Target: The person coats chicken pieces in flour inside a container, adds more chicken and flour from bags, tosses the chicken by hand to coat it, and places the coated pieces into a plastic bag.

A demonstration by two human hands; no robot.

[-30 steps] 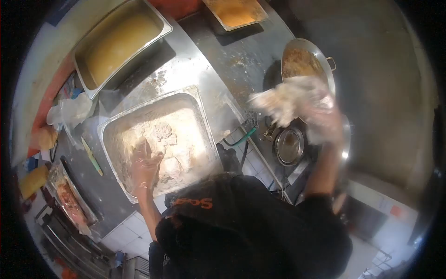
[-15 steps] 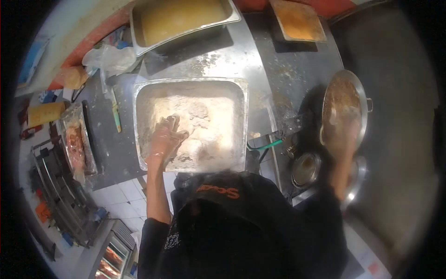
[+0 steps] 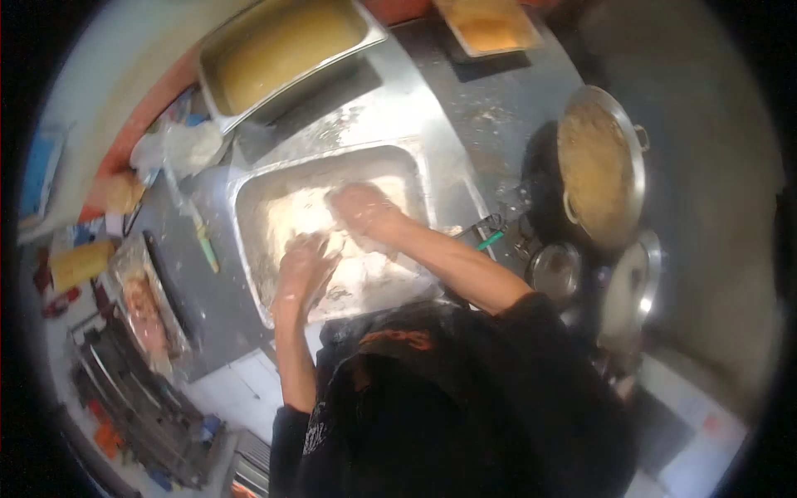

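Both hands are over a large metal tray (image 3: 422, 178) that holds pale flour with lumpy coated pieces in it. On the tray's left side, my left hand (image 3: 304, 274) is dusted with flour, its fingers bent and apart, resting near the flour. My right hand (image 3: 362, 207) reaches into the tray's upper middle, blurred by motion; its fingers and anything under them cannot be made out. To the right sits a round two-handled pan (image 3: 596, 166) with brownish frothy contents.
A deep container (image 3: 286, 50) of yellowish liquid stands behind the tray, and an orange-filled tray (image 3: 488, 26) at the back. Left are a green-tipped utensil (image 3: 206, 245) and wrapped meat (image 3: 145, 315). Round metal vessels (image 3: 554, 270) stand at right.
My right hand, which carried a floury piece to the pan, has come back to the flour tray without that piece visible. My left hand stays in the tray. The view has shifted.
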